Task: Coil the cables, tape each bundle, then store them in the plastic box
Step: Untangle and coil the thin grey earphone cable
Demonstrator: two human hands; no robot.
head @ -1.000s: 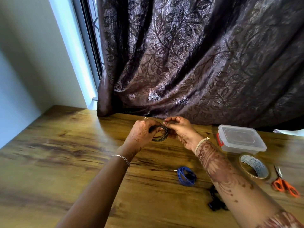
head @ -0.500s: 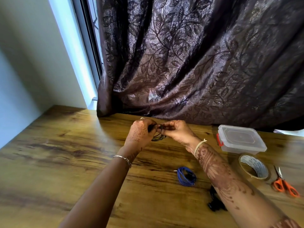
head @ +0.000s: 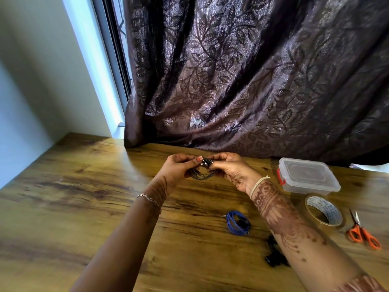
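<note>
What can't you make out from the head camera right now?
Head view:
dark cable coil: its top is covered by left hand and right hand; tape unseen.
black cable: partly behind the right forearm.
plastic box: contents hazy through the lid.
blue cable: taping too small to tell.

Table is wood-look, heavy grain, soft sheen. The dark cable pinched between the left hand and right hand looks thin and slightly glossy, with shiny metal plug tips. Curtain beyond the hands is shimmery woven cloth with a leaf pattern. Box right of the right hand is smooth clear plastic with red clips. Tape beside it is glossy film on a printed paper core. Scissors have orange plastic handles and bare metal blades. Blue cable nearer than the right hand looks matt.
</note>
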